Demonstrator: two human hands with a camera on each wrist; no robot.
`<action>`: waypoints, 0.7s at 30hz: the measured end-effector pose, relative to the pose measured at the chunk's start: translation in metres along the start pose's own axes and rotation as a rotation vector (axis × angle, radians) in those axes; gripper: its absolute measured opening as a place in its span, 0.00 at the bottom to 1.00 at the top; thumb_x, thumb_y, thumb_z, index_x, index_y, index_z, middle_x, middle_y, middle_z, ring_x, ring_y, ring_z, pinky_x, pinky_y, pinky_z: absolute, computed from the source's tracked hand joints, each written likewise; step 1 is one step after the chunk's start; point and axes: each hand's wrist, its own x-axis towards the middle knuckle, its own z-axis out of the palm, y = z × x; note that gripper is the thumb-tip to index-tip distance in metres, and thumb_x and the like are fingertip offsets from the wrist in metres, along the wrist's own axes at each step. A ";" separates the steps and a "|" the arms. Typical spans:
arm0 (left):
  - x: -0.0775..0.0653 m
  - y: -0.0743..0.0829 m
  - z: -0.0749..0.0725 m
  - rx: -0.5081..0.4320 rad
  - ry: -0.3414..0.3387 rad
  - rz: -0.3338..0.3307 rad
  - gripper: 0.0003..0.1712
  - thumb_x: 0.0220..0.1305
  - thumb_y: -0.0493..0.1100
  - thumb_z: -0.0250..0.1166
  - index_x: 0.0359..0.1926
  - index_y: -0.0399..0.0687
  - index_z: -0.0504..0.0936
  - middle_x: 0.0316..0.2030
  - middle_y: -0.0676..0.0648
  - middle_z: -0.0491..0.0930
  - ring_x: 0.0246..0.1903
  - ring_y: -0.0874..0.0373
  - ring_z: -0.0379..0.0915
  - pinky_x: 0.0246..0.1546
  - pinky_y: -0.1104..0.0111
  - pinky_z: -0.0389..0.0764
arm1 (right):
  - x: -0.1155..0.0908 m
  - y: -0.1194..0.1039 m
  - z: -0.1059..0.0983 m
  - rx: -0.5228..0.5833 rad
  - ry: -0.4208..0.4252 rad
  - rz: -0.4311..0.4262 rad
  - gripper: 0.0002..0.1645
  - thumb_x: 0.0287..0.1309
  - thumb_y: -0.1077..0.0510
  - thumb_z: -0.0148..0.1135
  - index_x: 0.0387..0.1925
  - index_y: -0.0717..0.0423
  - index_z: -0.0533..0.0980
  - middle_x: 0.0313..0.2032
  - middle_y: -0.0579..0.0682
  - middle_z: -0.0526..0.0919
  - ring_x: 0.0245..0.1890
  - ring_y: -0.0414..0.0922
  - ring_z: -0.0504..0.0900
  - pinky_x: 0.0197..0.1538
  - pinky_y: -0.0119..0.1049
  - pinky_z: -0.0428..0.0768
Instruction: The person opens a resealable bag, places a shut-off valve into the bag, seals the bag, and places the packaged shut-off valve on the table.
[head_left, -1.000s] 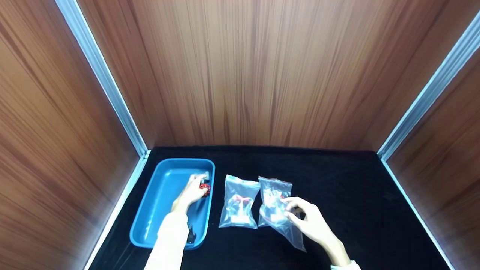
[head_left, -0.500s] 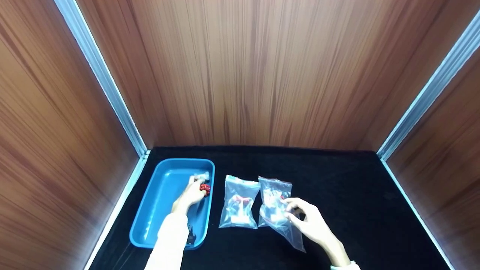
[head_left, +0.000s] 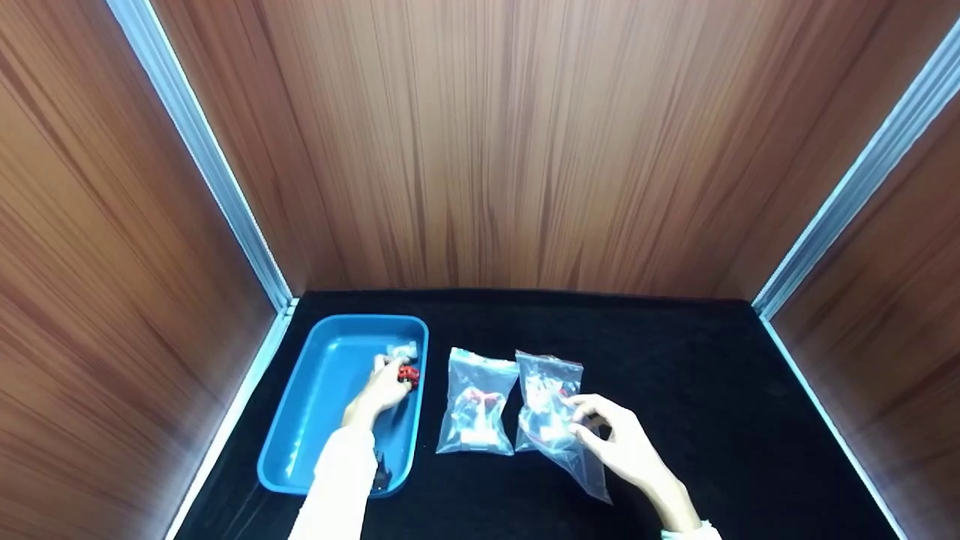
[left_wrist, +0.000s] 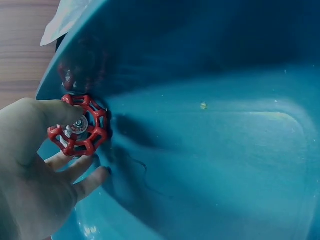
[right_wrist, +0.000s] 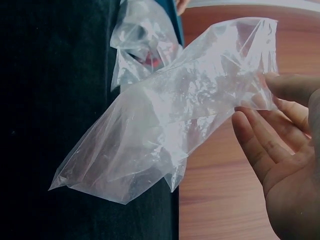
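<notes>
My left hand [head_left: 381,388] is inside the blue tray [head_left: 268,427], near its right wall. Its thumb and fingers pinch a valve with a red handwheel [left_wrist: 95,132], the thumb lying over the hub. A whitish metal part [head_left: 403,351] shows just beyond the fingers in the head view; whether it belongs to the valve I cannot tell. Between thumb and fingers, my right hand [head_left: 619,442] holds the end of a clear plastic bag [right_wrist: 150,125]. That bag hangs limp, with nothing visible inside, over a filled bag [head_left: 541,386].
Left of the held bag, another clear bag [head_left: 477,420] containing red and whitish parts lies on the black cloth [head_left: 675,360]. A dark object [head_left: 381,474] sits in the tray's near right corner, partly behind the left sleeve. Wood-patterned panels [head_left: 480,150] enclose the sides and back.
The left fingers have shifted slightly, and the red handwheel has turned a little. More of the whitish metal part now shows. My right hand and its bag have stayed nearly still.
</notes>
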 end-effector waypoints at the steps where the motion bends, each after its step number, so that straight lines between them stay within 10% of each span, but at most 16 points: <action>1: 0.000 0.000 0.001 -0.003 0.004 0.004 0.32 0.67 0.32 0.64 0.72 0.38 0.74 0.63 0.32 0.63 0.63 0.32 0.69 0.70 0.42 0.70 | 0.000 0.000 0.000 -0.002 0.000 0.000 0.14 0.59 0.67 0.75 0.37 0.44 0.82 0.53 0.56 0.89 0.35 0.41 0.88 0.38 0.33 0.85; 15: -0.001 -0.006 0.008 0.025 0.035 0.072 0.03 0.69 0.34 0.65 0.43 0.41 0.80 0.44 0.38 0.72 0.46 0.45 0.70 0.51 0.52 0.73 | -0.001 0.002 0.001 -0.010 -0.001 0.002 0.15 0.59 0.67 0.75 0.39 0.45 0.82 0.53 0.53 0.90 0.34 0.41 0.88 0.38 0.33 0.85; 21: -0.003 -0.003 0.007 0.020 0.051 0.050 0.07 0.68 0.39 0.69 0.41 0.42 0.79 0.44 0.39 0.72 0.46 0.45 0.70 0.52 0.52 0.74 | -0.001 0.000 0.001 0.000 0.003 0.003 0.14 0.59 0.68 0.75 0.37 0.46 0.82 0.54 0.55 0.90 0.35 0.41 0.88 0.38 0.32 0.85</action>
